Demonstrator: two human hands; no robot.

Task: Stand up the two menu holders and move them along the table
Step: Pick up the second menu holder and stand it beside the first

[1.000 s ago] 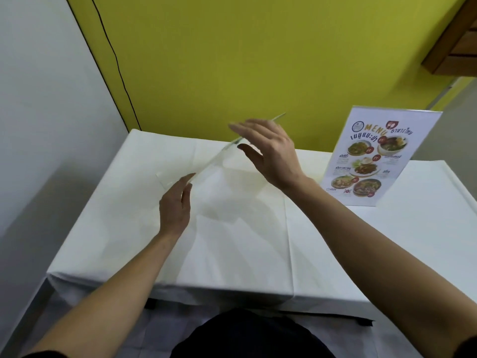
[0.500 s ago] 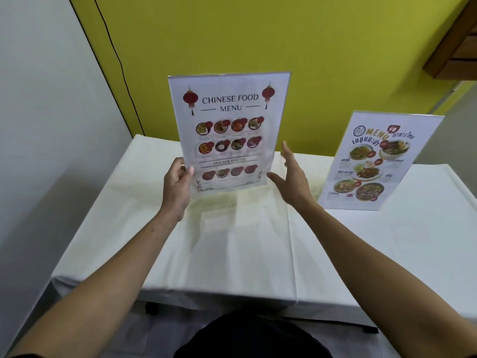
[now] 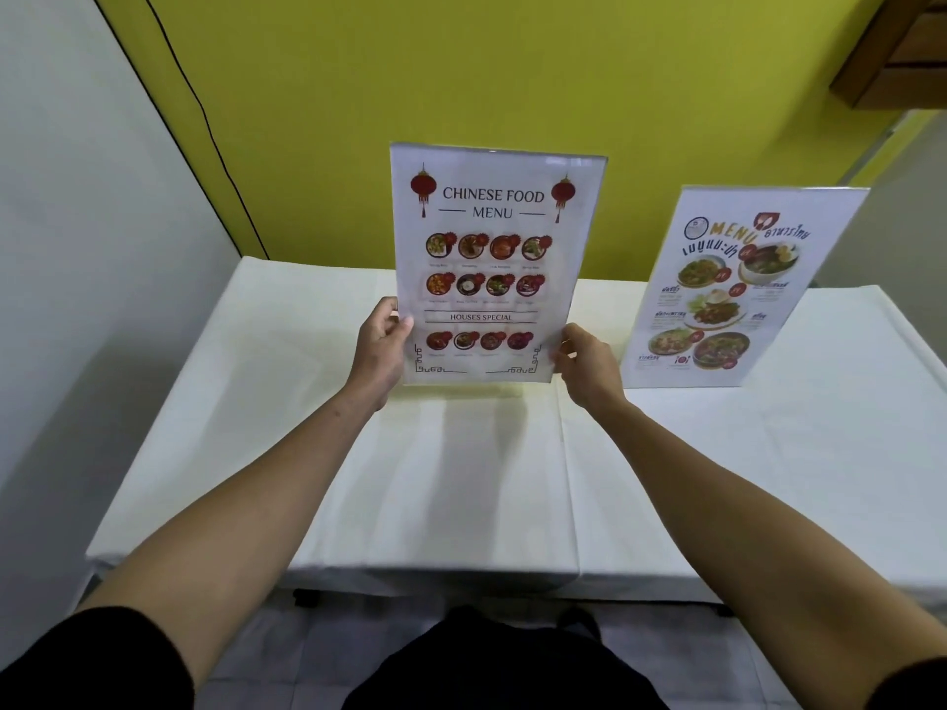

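The Chinese food menu holder (image 3: pixel 492 263) is upright at the middle of the white-clothed table (image 3: pixel 461 479), its printed face toward me. My left hand (image 3: pixel 382 345) grips its lower left edge and my right hand (image 3: pixel 587 368) grips its lower right corner. Its bottom edge is at or just above the cloth; I cannot tell which. The second menu holder (image 3: pixel 738 294), with Thai text and food pictures, stands upright to the right, leaning slightly, with no hand on it.
A yellow wall (image 3: pixel 461 94) runs right behind the table. A grey wall (image 3: pixel 77 248) closes the left side. A wooden shelf corner (image 3: pixel 902 48) juts out at the top right. The table's near edge is just in front of my body.
The Chinese menu holder went from nearly flat to upright and has shifted right, toward the table's middle. My right hand, open beside it before, now grips its lower right corner.
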